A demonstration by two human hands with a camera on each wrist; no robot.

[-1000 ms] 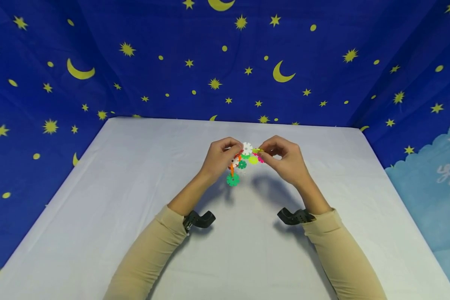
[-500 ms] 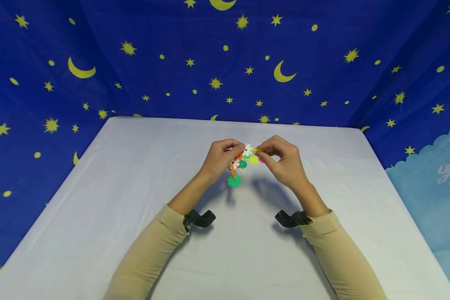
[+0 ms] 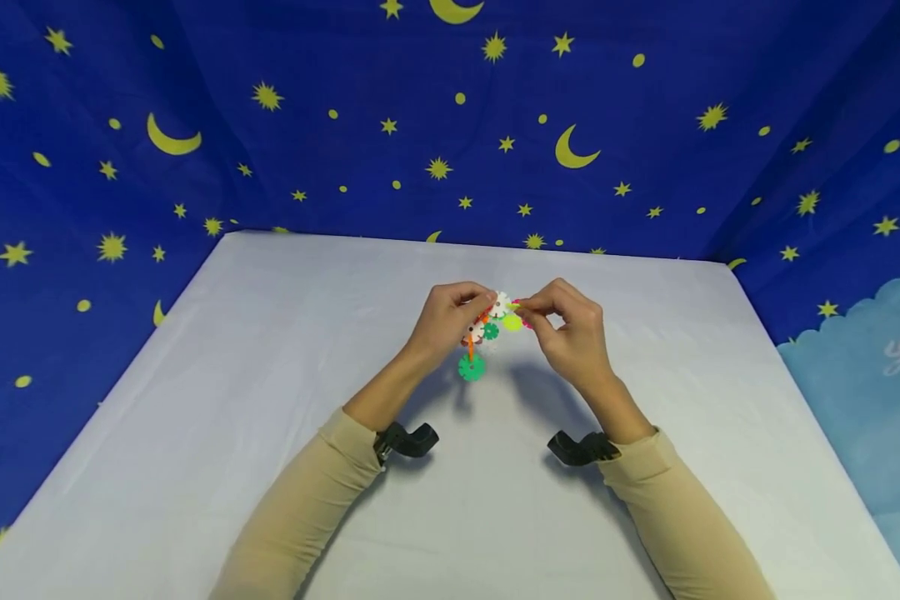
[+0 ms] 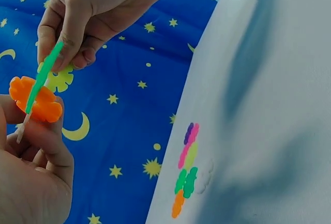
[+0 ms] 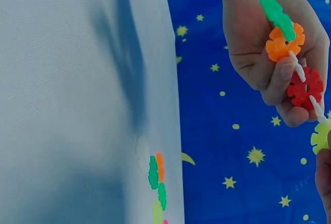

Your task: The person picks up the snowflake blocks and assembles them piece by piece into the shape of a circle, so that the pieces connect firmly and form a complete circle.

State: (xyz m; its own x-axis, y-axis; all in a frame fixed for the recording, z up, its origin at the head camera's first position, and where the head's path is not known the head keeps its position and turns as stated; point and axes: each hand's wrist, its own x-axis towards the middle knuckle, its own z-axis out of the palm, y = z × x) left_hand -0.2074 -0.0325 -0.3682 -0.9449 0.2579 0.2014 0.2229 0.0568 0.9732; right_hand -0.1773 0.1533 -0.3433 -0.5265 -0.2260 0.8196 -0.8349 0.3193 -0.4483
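Note:
My left hand (image 3: 450, 327) pinches a chain of notched plastic snowflake discs above the table. In the right wrist view the chain runs from a green disc (image 5: 277, 17) through an orange disc (image 5: 285, 42) and a white disc (image 5: 297, 66) to a red disc (image 5: 298, 93). Beyond the red one, a second white disc (image 5: 317, 109) meets a yellow disc (image 5: 320, 137) at its edge. My right hand (image 3: 576, 333) pinches that yellow disc between thumb and fingers, which cover part of it. The red disc is mostly hidden by my left hand in the head view.
Below the hands, several loose discs lie on the white-covered table (image 3: 450, 517), among them a yellow disc (image 4: 191, 155), a green disc (image 4: 190, 182) and an orange disc (image 4: 178, 204). A blue star-patterned curtain (image 3: 360, 67) stands behind the table. Each wrist wears a black camera mount.
My right hand has moved slightly left, bringing the yellow disc closer against the white disc. My left hand keeps its grip on the chain. The head view has shifted a little.

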